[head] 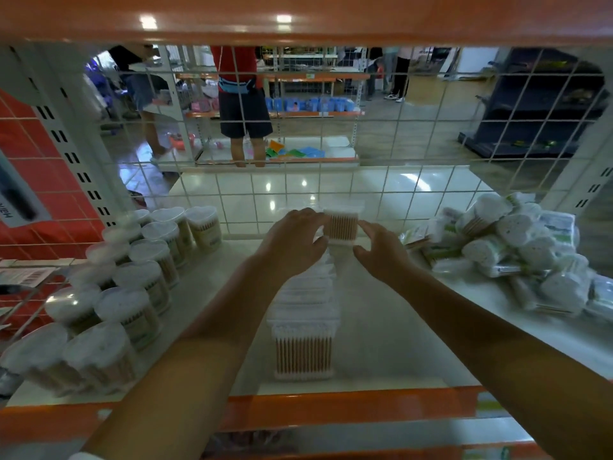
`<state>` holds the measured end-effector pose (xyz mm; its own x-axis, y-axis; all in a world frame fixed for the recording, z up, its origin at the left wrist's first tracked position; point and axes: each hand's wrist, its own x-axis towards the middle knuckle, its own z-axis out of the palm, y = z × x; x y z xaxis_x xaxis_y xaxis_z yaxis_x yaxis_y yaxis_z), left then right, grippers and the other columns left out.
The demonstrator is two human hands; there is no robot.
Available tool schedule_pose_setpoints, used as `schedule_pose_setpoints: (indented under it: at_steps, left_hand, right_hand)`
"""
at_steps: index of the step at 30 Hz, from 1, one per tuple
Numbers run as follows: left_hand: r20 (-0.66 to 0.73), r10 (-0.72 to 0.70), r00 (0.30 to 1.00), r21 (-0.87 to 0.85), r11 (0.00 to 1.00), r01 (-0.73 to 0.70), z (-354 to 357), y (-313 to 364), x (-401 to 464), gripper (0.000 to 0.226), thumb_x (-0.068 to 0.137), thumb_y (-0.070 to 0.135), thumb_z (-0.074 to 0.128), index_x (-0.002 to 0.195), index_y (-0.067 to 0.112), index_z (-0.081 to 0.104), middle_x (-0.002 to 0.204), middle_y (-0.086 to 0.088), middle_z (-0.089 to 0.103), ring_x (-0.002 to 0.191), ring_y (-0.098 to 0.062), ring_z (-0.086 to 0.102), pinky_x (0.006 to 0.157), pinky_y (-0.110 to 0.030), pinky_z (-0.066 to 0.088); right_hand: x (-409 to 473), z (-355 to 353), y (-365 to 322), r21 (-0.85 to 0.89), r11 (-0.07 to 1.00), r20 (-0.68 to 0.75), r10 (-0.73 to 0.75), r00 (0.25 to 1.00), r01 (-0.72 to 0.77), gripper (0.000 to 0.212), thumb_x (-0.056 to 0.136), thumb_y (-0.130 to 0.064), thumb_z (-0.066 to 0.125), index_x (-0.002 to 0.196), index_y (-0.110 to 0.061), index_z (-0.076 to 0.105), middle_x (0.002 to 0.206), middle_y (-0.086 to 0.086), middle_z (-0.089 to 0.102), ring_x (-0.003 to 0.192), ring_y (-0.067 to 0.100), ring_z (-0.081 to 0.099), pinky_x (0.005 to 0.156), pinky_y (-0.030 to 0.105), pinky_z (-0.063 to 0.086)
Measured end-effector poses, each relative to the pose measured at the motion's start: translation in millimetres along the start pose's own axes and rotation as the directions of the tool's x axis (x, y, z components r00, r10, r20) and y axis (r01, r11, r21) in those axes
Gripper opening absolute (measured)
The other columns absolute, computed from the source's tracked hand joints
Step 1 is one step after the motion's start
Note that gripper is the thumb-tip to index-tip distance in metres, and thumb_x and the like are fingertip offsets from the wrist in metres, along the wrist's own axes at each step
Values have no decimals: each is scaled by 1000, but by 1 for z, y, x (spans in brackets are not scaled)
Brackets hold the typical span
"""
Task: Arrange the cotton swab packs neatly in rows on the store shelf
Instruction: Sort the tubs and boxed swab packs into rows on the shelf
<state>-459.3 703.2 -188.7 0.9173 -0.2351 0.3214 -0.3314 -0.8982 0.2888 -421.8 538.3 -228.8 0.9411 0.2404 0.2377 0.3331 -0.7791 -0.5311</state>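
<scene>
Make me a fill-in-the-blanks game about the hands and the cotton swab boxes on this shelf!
1. Both hands reach for the square pack at the ___ end of the middle row.
2. The heart-shaped tubs stand on the ___ side.
3. The loose pile lies on the ___ side.

Missing words: far; left; right

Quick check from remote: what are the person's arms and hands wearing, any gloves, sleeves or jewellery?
Both forearms are bare, with no sleeves in view. The left hand and right hand wear no gloves, and no rings, watch or bands show. A small white patch at the lower left edge cannot be identified.
</scene>
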Motion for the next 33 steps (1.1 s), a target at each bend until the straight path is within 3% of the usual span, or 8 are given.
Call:
schedule_pose_setpoints:
  at_steps: [6, 11, 17, 23, 27, 33]
  left_hand:
    - [15, 43, 999, -1, 999, -43, 9, 39, 11, 34, 90, 24, 52, 123, 14, 55, 114, -6, 61, 105, -23, 54, 89, -37, 45]
    - [39, 30, 999, -2, 1000, -30, 19, 73, 15, 41, 92, 28, 50, 132, 16, 47, 128, -5, 54, 118, -22, 47, 98, -35, 40]
    - [55, 21, 998, 53, 998, -24, 39, 110, 18, 42, 92, 32, 51, 132, 20, 47, 128, -3, 54, 120, -20, 46, 98, -42, 41]
    - [78, 29, 997, 72, 997, -34, 55, 145, 23, 42, 92, 29, 51, 132, 17, 47, 125, -3, 56, 114, -19, 51, 93, -31, 43]
    - [81, 37, 996, 51, 998, -42, 69, 169, 27, 39, 91, 25, 52, 130, 15, 50, 121, -7, 58, 110, -22, 53, 91, -33, 44]
    - [53, 56, 997, -19, 998, -55, 93, 200, 33, 45, 86, 20, 59, 130, 21, 51, 120, -4, 61, 106, -24, 55, 86, -33, 44]
  right_hand:
    - [-23, -28, 10, -129, 991, 46, 41, 998, -34, 56, 92, -22, 53, 142, -12, 31, 144, 7, 40, 129, 20, 41, 99, 25, 34]
    - [-38, -54, 28, -149, 989, 96, 38, 995, -24, 56, 94, -28, 50, 144, -16, 28, 148, 3, 35, 134, 19, 33, 108, 29, 26]
    - [-56, -82, 54, -177, 983, 89, -35, 995, 51, 56, 95, -26, 46, 145, -16, 24, 150, 1, 29, 137, 18, 27, 109, 26, 22]
    - [-68, -104, 89, -174, 978, 88, -99, 991, 113, 55, 94, -23, 47, 144, -14, 28, 148, 1, 34, 136, 17, 29, 109, 24, 21]
    - [-81, -118, 111, -188, 970, 69, -145, 987, 155, 53, 94, -22, 48, 143, -14, 30, 148, 1, 34, 136, 15, 30, 107, 18, 18]
    - [-97, -140, 143, -199, 970, 77, -128, 989, 141, 54, 95, -28, 45, 145, -19, 25, 150, -3, 29, 138, 12, 25, 109, 21, 21]
